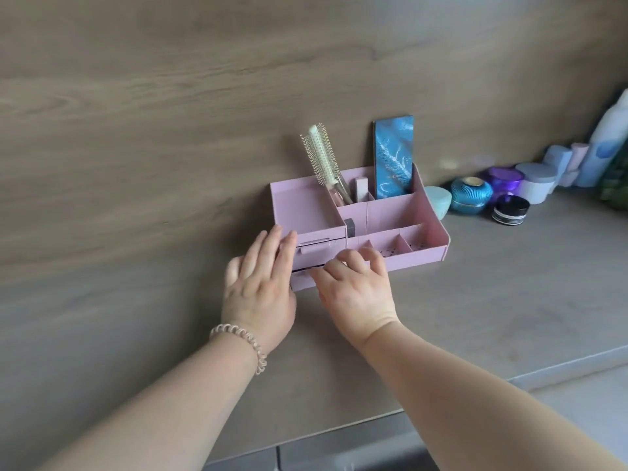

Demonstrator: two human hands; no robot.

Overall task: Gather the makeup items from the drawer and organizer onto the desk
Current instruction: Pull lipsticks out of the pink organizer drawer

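Pink organizer point(390, 212) stood on the bench point(475, 300) against the wood-grain back panel; all positions below were taken relative to it. Left hand point(260, 283) lay flat with fingers spread against the organizer's front-left corner, holding nothing, apparently bracing the unit. Right hand point(355, 287) was at the front face, fingers curled over the lip of the lower drawer point(302, 279), which was cracked open by a narrow dark gap; what lay inside the drawer could not be seen. The upper drawer point(314, 251), directly above, appeared closed. The drawer's long axis ran left-right along the organizer front, and it would slide out toward the person, so the right hand was the nearer and better placed for the pull. In the organizer's rear compartments: a round hairbrush point(323, 158) leaning bristle-end up and tilted left, a pink lipstick-like tube point(361, 188) upright, and a blue patterned palette point(394, 158) standing on end with its long axis vertical. A small dark item point(349, 228) sat in the centre slot; its type was not resolvable. Front-right compartments looked empty apart from a printed pattern. To the organizer's right, jars point(470, 195) and bottles point(608, 144) lined the bench. Judgement: task at its start, nothing yet set out on the bench in front of the organizer.
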